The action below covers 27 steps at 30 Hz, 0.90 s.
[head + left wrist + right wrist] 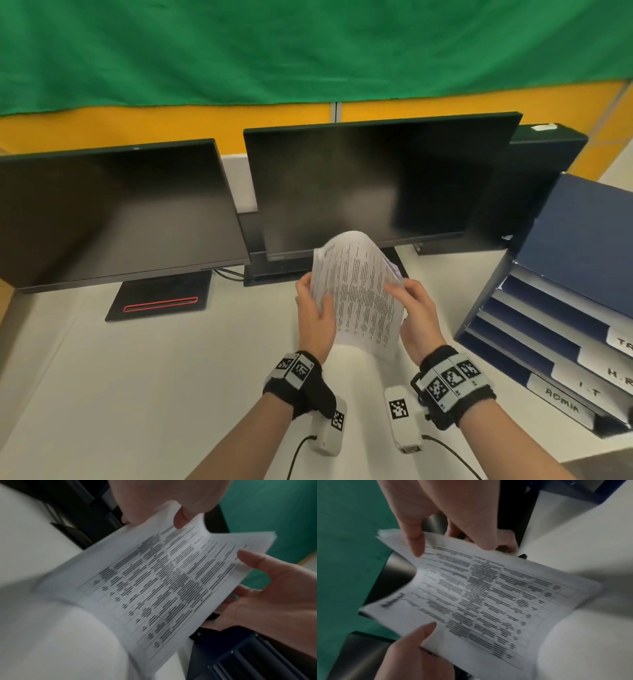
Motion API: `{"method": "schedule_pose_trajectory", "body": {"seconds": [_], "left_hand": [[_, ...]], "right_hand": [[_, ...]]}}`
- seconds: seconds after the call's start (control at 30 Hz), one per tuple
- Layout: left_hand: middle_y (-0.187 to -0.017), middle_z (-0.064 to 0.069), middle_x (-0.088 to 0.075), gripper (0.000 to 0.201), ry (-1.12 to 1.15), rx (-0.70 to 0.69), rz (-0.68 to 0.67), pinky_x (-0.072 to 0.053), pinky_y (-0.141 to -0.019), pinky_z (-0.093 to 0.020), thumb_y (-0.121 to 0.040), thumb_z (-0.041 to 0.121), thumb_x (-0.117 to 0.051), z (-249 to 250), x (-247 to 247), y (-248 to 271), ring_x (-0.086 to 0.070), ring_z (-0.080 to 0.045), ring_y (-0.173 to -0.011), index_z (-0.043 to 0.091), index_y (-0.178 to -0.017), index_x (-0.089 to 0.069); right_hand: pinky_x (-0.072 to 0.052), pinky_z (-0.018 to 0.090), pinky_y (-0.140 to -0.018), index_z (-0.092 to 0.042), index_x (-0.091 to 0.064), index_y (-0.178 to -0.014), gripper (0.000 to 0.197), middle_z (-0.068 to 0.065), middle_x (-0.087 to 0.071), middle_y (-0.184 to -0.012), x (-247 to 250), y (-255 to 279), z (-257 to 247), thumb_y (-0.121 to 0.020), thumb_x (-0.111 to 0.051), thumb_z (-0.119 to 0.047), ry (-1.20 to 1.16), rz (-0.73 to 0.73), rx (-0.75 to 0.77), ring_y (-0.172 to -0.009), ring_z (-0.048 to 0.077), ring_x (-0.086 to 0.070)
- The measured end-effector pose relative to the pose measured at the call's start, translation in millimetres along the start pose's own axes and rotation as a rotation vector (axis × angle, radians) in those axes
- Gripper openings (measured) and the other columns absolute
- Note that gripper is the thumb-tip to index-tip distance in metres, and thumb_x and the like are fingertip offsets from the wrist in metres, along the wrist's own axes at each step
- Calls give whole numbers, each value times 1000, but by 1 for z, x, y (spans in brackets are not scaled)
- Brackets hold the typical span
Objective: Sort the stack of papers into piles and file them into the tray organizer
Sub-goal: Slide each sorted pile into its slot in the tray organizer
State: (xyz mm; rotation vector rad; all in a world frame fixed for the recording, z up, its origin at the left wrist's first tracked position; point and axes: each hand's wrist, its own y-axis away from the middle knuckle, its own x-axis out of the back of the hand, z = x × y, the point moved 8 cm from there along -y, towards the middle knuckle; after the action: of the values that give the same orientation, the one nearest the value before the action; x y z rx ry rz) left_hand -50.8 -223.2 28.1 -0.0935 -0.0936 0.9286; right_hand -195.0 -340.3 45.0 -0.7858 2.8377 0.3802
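A stack of printed papers (363, 294) hangs curled above the white desk, in front of the middle monitor. My left hand (315, 301) grips its left edge, thumb on the printed face. My right hand (409, 301) pinches the right edge, thumb on top and fingers under the sheets. In the left wrist view the papers (163, 588) show a blurred table of text, with the right hand (278, 596) at their far edge. The right wrist view shows the papers (488, 601) with the left hand (412, 649) below. The dark blue tray organizer (489, 301) stands at the right with labelled trays.
Two black monitors (113, 212) (370, 185) stand at the back of the white desk (137, 377). The left monitor's base (161, 301) has a red outline. A black box (534, 178) stands behind the organizer. Green cloth and an orange partition close off the rear.
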Motion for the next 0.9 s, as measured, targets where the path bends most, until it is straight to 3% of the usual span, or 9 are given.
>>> {"method": "schedule_pose_trajectory", "body": {"seconds": [0.1, 0.2, 0.27, 0.4, 0.5, 0.57, 0.7, 0.8, 0.9], "left_hand": [[-107, 4, -55, 32, -4, 59, 23, -57, -71, -23, -95, 18, -50, -15, 6, 8, -62, -12, -93, 38, -113, -34], [-106, 7, -55, 32, -12, 124, 58, -54, -77, -26, -93, 19, -55, -33, 13, 10, -60, -14, -94, 29, -117, -37], [-106, 2, -56, 27, -10, 187, 71, -54, -81, -33, -93, 22, -55, -41, 16, 9, -59, -15, -95, 27, -114, -39], [-103, 5, -60, 23, -34, 189, 31, -48, -68, -21, -92, 22, -56, -36, 7, 0, -61, -9, -91, 20, -112, -46], [-99, 9, -60, 11, -209, 142, -109, -49, -66, -22, -94, 25, -49, -34, -19, 5, -61, -7, -88, 24, -105, -47], [-96, 4, -64, 10, -318, 151, -227, -57, -71, -35, -95, 24, -41, -44, -42, 20, -65, -17, -84, 26, -104, -46], [-94, -2, -67, 23, -444, 261, -489, -56, -75, -39, -95, 16, -35, -79, -90, 65, -67, -24, -80, 23, -116, -40], [-108, -3, -64, 32, -465, 400, -668, -53, -87, -38, -93, 14, -34, -101, -125, 100, -64, -22, -92, 19, -125, -39], [-124, -7, -57, 37, -465, 521, -768, -45, -95, -32, -94, 13, -33, -108, -154, 116, -57, -25, -109, 14, -131, -38]], "right_hand": [[-48, 37, -79, -17, -58, -103, 21, 4, -64, -107, 7, 1, 16, -85, -62, -7, 11, 26, -50, -102, 25, -60], [-48, 39, -86, -15, -52, -122, 37, 4, -63, -119, 16, 4, 33, -87, -58, -4, -7, 73, -101, -107, 21, -59], [-47, 36, -86, -16, -52, -118, 29, 1, -61, -117, 23, 8, 38, -92, -52, -4, 31, 110, -104, -103, 18, -59], [-46, 18, -64, -21, -55, -110, 26, -6, -64, -101, 50, 22, 36, -96, -43, -4, 123, 213, -76, -88, 5, -61], [-45, 19, -63, -19, -55, -113, 26, -7, -64, -98, 78, 39, 40, -97, -40, -4, 110, 282, -119, -86, 7, -62], [-49, 23, -66, -17, -56, -113, 25, -2, -66, -100, 108, 52, 61, -97, -40, -7, 105, 349, -184, -89, 13, -64], [-47, 52, -98, -8, -55, -119, 39, 15, -63, -120, 190, 72, 132, -84, -44, -21, 211, 475, -379, -105, 32, -62], [-43, 41, -99, -1, -55, -92, 17, 17, -59, -109, 232, 101, 145, -91, -39, -7, 317, 598, -522, -101, 31, -56], [-43, 34, -89, 3, -63, -103, 23, 25, -59, -111, 265, 114, 132, -92, -43, -2, 455, 631, -593, -112, 37, -55]]}}
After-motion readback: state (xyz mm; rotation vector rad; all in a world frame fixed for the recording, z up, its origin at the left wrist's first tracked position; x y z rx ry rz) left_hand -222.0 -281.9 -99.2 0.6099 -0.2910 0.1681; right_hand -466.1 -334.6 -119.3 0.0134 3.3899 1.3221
